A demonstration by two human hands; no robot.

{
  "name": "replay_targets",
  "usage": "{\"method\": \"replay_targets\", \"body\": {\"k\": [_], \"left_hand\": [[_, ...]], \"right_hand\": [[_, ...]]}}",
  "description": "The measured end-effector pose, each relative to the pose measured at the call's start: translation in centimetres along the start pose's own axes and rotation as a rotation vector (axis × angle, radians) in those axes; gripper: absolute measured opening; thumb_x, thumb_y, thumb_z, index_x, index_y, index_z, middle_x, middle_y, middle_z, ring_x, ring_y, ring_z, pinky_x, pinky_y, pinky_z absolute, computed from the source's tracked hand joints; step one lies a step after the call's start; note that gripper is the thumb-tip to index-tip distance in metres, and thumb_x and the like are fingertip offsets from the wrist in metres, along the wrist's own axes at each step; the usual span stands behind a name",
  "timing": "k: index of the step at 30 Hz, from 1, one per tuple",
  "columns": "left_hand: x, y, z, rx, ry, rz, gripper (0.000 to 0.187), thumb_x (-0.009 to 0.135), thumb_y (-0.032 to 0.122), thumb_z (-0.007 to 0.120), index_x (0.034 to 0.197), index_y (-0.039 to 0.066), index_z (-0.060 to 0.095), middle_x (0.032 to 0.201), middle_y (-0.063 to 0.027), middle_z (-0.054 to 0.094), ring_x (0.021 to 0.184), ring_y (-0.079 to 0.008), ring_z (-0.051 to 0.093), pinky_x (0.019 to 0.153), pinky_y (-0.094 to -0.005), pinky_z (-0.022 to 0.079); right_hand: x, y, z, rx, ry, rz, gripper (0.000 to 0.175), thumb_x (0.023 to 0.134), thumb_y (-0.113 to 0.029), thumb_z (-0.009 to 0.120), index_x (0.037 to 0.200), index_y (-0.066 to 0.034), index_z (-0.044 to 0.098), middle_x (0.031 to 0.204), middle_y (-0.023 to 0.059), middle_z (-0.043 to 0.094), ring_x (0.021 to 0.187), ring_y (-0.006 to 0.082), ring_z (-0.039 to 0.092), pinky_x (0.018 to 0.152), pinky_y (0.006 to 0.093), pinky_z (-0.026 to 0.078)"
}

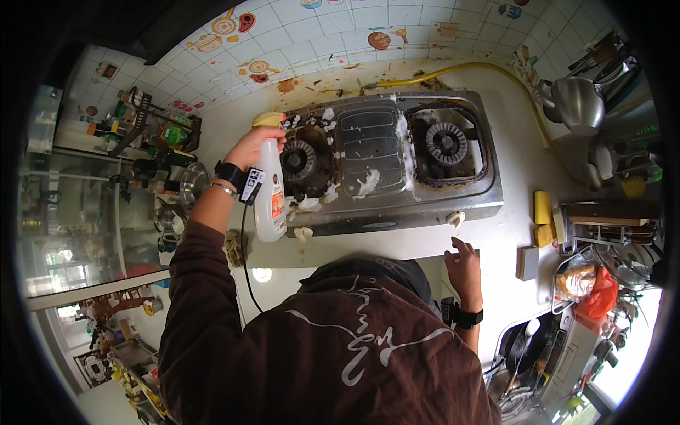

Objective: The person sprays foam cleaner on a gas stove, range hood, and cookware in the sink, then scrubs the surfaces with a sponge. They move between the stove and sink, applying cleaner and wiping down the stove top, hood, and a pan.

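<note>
My left hand (pixel 257 144) grips the neck of a translucent spray bottle (pixel 270 196) with a yellow trigger head, held over the left end of a two-burner gas stove (pixel 372 212). White foam (pixel 405 151) lies in streaks and patches across the grimy stove top, mostly beside the middle panel and around the left burner (pixel 297 159). The right burner (pixel 446 143) sits in a rusty, stained recess. My right hand (pixel 464 265) holds nothing, its fingers apart, just below the stove's right knob (pixel 456 219). A second knob (pixel 303 234) is at the front left.
A yellow gas hose (pixel 457 68) curves behind the stove to the right. Yellow sponges (pixel 542 207) and a grey block (pixel 527 263) lie on the right counter. A metal kettle (pixel 578 105) stands at the back right, a metal bowl (pixel 194 183) at the left, and a sink with pans at lower right.
</note>
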State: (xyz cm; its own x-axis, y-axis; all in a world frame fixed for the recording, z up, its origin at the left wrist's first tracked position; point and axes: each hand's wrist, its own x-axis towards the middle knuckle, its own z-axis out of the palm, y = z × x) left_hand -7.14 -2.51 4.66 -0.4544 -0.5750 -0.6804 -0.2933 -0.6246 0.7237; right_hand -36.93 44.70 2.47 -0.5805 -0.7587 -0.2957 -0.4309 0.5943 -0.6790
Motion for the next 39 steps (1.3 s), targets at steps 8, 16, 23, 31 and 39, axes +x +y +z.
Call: {"method": "replay_targets", "body": {"k": [8, 16, 23, 31, 39], "left_hand": [[-1.9, 0.2, 5.6, 0.017, 0.034, 0.113, 0.033, 0.087, 0.017, 0.070, 0.117, 0.009, 0.060, 0.103, -0.0031, 0.067, 0.076, -0.0138, 0.062, 0.070, -0.0287, 0.053], [-7.7, -1.2, 17.5, 0.272, -0.015, 0.737, 0.062, 0.085, 0.011, 0.074, 0.140, 0.006, 0.046, 0.128, -0.0046, 0.056, 0.100, -0.0099, 0.059, 0.088, -0.0296, 0.050], [-8.2, -2.7, 25.7, 0.170, -0.055, 1.094, 0.049, 0.086, 0.017, 0.075, 0.126, 0.002, 0.051, 0.109, -0.0096, 0.055, 0.099, -0.0218, 0.059, 0.087, -0.0328, 0.048], [-8.1, -2.1, 25.1, 0.427, -0.243, 1.079, 0.110, 0.076, 0.037, 0.081, 0.153, 0.000, 0.011, 0.156, -0.0259, 0.016, 0.146, -0.0402, 0.015, 0.118, -0.0433, 0.022], [-12.3, -2.7, 17.6, 0.432, -0.218, 1.120, 0.103, 0.077, 0.027, 0.083, 0.154, 0.007, 0.017, 0.153, -0.0196, 0.024, 0.139, -0.0334, 0.034, 0.106, -0.0405, 0.041]], "right_hand": [[0.6, 0.0, 0.4, 0.051, -0.025, -0.055, 0.040, 0.085, -0.008, 0.066, 0.124, -0.0015, 0.060, 0.112, 0.0176, 0.065, 0.084, 0.0260, 0.070, 0.074, 0.0347, 0.056], [3.7, -9.3, -1.6, 0.466, -0.249, -0.351, 0.080, 0.078, -0.009, 0.076, 0.146, -0.0018, 0.034, 0.139, 0.0215, 0.043, 0.121, 0.0323, 0.055, 0.093, 0.0390, 0.052], [9.9, -19.4, 0.5, 0.369, 0.196, -0.771, 0.094, 0.066, -0.006, 0.081, 0.144, 0.0036, 0.029, 0.136, 0.0244, 0.044, 0.124, 0.0393, 0.049, 0.102, 0.0400, 0.045], [11.9, -19.9, 0.8, 0.529, 0.272, -0.918, 0.065, 0.078, -0.012, 0.075, 0.134, 0.0015, 0.046, 0.121, 0.0154, 0.059, 0.107, 0.0267, 0.061, 0.092, 0.0335, 0.048], [15.5, -23.1, -0.3, 0.732, 0.240, -0.725, 0.057, 0.072, -0.002, 0.070, 0.126, -0.0002, 0.053, 0.108, 0.0088, 0.064, 0.091, 0.0178, 0.063, 0.082, 0.0311, 0.052]]}}
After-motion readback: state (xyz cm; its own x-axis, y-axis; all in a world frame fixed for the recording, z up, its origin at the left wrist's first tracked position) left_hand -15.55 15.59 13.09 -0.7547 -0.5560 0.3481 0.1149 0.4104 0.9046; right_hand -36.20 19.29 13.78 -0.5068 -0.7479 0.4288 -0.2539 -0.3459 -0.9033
